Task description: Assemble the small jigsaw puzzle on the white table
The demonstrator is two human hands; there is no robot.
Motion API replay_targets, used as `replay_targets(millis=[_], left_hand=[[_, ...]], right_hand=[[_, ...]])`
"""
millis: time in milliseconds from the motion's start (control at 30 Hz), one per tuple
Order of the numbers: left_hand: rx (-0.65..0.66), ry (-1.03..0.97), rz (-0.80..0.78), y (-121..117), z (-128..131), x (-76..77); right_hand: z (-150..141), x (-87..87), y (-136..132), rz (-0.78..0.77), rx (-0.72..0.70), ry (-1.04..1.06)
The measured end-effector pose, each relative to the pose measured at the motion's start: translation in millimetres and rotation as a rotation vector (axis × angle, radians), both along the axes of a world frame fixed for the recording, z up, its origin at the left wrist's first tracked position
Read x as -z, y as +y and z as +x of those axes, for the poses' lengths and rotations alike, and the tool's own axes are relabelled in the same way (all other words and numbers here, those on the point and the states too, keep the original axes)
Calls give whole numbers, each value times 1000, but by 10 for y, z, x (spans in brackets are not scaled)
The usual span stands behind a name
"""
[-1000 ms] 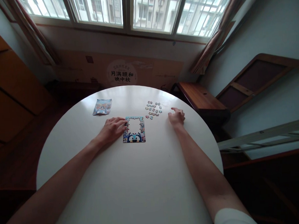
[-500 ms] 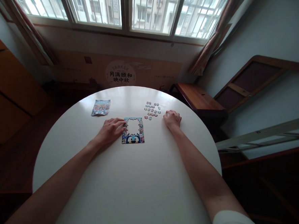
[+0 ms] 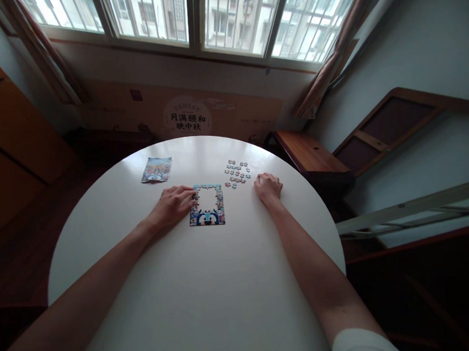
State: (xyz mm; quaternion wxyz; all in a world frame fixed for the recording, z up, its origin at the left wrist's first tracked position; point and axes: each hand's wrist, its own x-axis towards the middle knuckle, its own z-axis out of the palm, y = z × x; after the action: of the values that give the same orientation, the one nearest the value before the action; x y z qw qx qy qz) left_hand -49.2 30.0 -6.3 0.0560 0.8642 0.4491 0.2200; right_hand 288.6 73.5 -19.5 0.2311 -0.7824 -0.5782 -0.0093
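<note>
Blue packet (image 3: 157, 169) and loose pieces (image 3: 237, 172) lie near left hand (image 3: 174, 201), spread at the puzzle (image 3: 207, 219), and curled right hand (image 3: 267, 186), contents hidden.

Barred window (image 3: 151, 16) beyond round white table (image 3: 194, 294): daylight source, brightest area, partly washed out. Table: pale glare near far rim. Wooden cabinet (image 3: 5, 139) left of table: dim. Jigsaw pieces (image 3: 237, 173) on table: detail soft. Wide-angle stretching toward edges.

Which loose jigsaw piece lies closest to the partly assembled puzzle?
The pinkish piece at the group's near-left corner, just right of the jigsaw puzzle. Its bluish neighbour sits farther right, and the other loose pieces lie farther off.
</note>
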Motion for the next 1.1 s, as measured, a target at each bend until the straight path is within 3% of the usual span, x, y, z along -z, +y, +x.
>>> replay_targets(millis=[1100], left_hand=[[0, 0, -4, 1, -2, 7]], right_hand=[[-13, -15, -15, 1, -1, -6]])
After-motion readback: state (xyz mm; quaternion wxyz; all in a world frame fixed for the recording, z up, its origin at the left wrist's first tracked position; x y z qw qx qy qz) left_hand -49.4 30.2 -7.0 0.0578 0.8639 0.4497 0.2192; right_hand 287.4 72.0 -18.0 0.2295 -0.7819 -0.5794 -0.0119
